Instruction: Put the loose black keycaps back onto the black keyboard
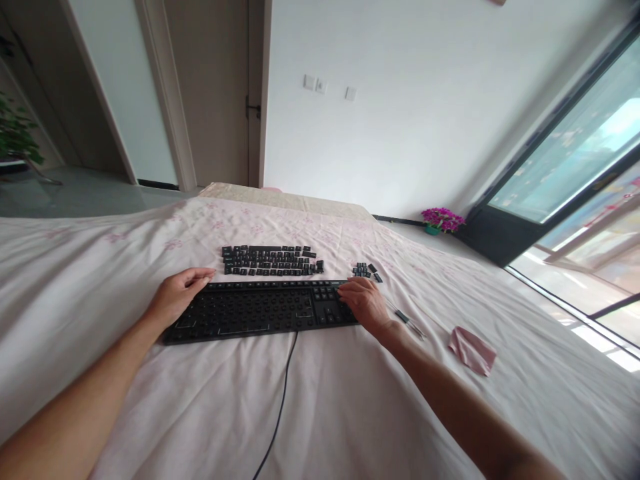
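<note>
1. Our keyboard (260,310) lies on the sheet (200,413), many keys off, its cable (287,365) running toward us.
2. Our left hand (177,297) is at its left end; we cannot tell whether that grip is closed.
3. Our right hand (365,300) covers part of its right end, that grip's state hidden.
4. Just beyond, we see 2 groups of loose keys (265,249).
5. A tool (403,316) and pink cloth (473,350) lie to our right.

Pale legends mark the loose black keycaps (270,272), too small to read. No lettering can be made out on the keyboard (255,310).
</note>
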Motion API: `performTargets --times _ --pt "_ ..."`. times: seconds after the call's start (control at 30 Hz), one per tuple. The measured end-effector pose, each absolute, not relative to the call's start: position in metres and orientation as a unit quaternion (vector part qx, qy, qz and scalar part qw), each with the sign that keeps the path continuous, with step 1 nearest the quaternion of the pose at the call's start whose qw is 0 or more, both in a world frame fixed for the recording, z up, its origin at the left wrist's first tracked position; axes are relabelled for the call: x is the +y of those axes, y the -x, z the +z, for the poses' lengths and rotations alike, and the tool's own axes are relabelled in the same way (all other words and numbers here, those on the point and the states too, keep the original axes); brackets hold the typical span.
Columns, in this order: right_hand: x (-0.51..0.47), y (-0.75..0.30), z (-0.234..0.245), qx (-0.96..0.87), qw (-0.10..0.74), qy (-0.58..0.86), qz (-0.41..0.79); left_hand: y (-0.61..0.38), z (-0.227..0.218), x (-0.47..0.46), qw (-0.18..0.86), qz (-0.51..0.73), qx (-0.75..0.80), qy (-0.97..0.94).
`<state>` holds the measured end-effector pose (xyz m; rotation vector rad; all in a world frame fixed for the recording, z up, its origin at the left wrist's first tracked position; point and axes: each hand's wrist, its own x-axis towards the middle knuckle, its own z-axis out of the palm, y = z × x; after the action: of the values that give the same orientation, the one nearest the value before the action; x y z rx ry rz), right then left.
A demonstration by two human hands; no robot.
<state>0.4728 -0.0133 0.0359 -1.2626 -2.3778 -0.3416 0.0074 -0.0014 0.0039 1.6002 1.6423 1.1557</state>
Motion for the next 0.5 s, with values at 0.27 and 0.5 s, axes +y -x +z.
performTargets --times 0.27,0.5 --pt "-0.024 -0.466 0.045 -0.888 0.123 0.411 -0.168 -0.007 0.003 -0.001 0.276 0.432 0.615 -0.599" --pt "-0.03 -0.457 0.048 -0.888 0.057 0.413 -0.195 -0.005 0.001 0.0 0.273 0.426 0.62 -0.6"
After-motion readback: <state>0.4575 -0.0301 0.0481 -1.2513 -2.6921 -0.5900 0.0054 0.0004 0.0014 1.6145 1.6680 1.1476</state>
